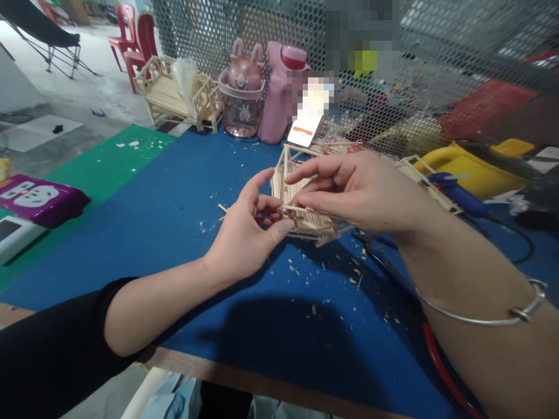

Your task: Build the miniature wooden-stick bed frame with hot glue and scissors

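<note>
A small model frame built of thin wooden sticks point(305, 218) stands on the blue table mat point(174, 209). My left hand point(247, 233) pinches its near left corner with thumb and fingers. My right hand point(358, 189) comes in from the right and holds a thin wooden stick point(294, 208) against the frame's front edge, the other fingers spread above the model. A silver bangle point(519, 314) sits on my right wrist.
Wood chips litter the mat. At the back stand a finished stick model point(174, 96), a pink rabbit-eared bottle point(242, 96), a pink flask point(282, 90) and a phone point(305, 125). A blue glue gun point(454, 195) and yellow tray point(471, 166) lie right; a purple power strip point(39, 201) lies left.
</note>
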The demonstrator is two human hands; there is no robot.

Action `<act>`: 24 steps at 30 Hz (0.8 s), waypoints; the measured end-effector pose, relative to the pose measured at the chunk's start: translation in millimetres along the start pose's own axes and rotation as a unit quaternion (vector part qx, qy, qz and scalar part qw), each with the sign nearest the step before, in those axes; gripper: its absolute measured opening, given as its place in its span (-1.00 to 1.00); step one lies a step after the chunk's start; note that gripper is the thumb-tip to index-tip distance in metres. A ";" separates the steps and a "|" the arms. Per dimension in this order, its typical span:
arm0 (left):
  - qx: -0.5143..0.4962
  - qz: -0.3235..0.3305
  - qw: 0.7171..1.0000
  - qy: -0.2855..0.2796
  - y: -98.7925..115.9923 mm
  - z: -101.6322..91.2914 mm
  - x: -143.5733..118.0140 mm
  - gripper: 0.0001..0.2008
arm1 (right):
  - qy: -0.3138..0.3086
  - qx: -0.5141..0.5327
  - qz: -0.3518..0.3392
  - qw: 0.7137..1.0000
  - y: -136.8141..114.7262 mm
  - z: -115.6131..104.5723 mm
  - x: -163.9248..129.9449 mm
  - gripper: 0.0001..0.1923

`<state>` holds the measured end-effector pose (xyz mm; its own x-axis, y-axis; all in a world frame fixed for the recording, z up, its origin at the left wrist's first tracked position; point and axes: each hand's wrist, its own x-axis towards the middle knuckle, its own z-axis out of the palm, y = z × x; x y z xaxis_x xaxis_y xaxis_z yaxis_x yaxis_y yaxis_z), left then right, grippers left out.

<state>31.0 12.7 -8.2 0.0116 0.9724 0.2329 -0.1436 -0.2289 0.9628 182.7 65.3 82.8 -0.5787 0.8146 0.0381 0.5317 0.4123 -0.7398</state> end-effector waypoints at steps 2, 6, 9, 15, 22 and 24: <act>0.002 0.001 1.000 0.002 -0.1 0.3 0.1 -0.29 | 0.010 -0.011 -0.002 1.000 -2.8 -0.2 -2.9 -0.75; 0.023 0.008 1.000 0.007 -1.0 1.7 0.8 -0.31 | 0.011 -0.009 -0.004 1.000 -6.1 1.2 -7.7 -0.68; 0.027 0.012 1.000 0.007 -1.6 3.0 1.3 -0.32 | 0.026 -0.028 -0.019 0.999 -7.9 4.9 -11.3 -0.64; 0.037 0.027 0.999 0.009 -1.6 4.3 1.7 -0.38 | 0.071 -0.183 -0.112 0.974 -13.9 14.4 -17.1 -0.61; 0.049 0.032 0.998 0.005 -0.2 4.7 2.0 -0.40 | 0.051 -0.233 -0.134 0.962 -17.2 14.6 -20.6 -0.40; 0.045 0.031 0.998 0.005 -0.8 4.3 2.2 -0.38 | 0.055 -0.223 -0.131 0.964 -16.3 12.7 -22.4 -0.37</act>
<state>35.4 14.8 -7.9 -0.0047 0.9563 0.2922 -0.0541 -0.2920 0.9549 179.2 35.1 85.5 -0.6732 0.6868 0.2740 0.6037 0.7245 -0.3328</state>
